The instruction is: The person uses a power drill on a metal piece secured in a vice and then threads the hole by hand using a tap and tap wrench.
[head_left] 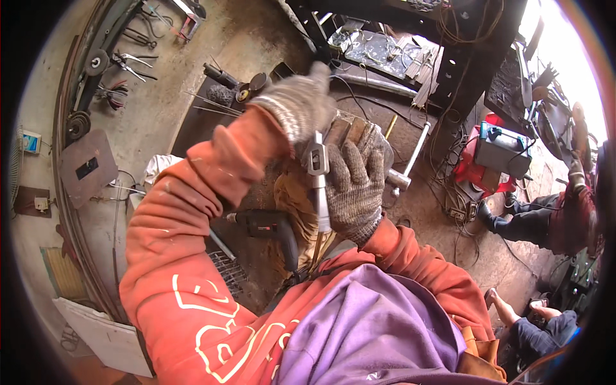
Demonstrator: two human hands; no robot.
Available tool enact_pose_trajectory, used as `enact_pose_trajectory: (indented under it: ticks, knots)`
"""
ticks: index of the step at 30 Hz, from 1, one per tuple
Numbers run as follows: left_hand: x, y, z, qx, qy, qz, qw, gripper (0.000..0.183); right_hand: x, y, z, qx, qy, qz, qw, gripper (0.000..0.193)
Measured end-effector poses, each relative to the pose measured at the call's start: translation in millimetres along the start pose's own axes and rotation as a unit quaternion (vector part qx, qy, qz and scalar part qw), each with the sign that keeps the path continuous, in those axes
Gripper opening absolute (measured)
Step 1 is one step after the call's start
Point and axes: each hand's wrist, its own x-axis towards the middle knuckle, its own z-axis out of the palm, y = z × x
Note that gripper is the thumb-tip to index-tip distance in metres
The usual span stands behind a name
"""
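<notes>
A silver tap wrench [319,160] with a slotted middle stands out over the vise, its lower handle toward my body. My left hand [298,106], in a grey-brown knit glove, is at the wrench's far end; motion blurs it and its fingers are hidden. My right hand [355,192], gloved alike, lies over the near side of the vise jaws [356,131], fingers stretched forward and slightly apart, just right of the wrench. A sliding bar handle [417,151] sticks out at the vise's right. Whatever sits under the wrench is hidden.
A black power drill [266,231] lies left of the vise, with an angle grinder [244,92] beyond. Pliers [133,64] lie on the floor far left. A dark metal frame [471,58] stands ahead. Cables, a red-and-grey machine [504,151] and other people's legs [523,215] are at right.
</notes>
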Motion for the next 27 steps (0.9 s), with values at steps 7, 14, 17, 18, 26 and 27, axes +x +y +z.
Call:
enact_pose_trajectory:
  ticks: [7, 14, 17, 18, 26, 27]
  knots:
    - [-49.5, -2.2, -11.7, 0.215, 0.067, 0.382, 0.896, 0.057, 5.1, 4.4, 0.2, -0.019, -0.016, 0.019, 1.0, 0.054]
    - [-46.3, -0.8, -27.2, 0.111, 0.179, 0.555, 0.805, 0.045, 7.5, 3.4, -12.7, 0.003, -0.084, 0.003, 0.996, 0.061]
    - [-48.4, 5.4, -45.3, 0.226, -0.007, 0.39, 0.892, 0.037, -4.1, 9.9, 0.5, -0.008, -0.081, -0.006, 0.997, 0.062]
    - [-45.9, 22.9, -56.7, 0.27, -0.191, 0.253, 0.909, 0.043, -6.4, 11.7, 0.0, -0.006, -0.084, -0.004, 0.996, 0.062]
    - [-74.2, 6.2, -26.9, 0.199, 0.165, 0.401, 0.879, 0.043, 4.4, 12.5, -17.6, 0.068, -0.109, -0.004, 0.992, 0.059]
    - [-75.4, 7.9, -15.7, 0.125, 0.15, 0.429, 0.882, 0.04, -1.6, 16.2, -13.3, 0.059, -0.096, -0.021, 0.993, 0.066]
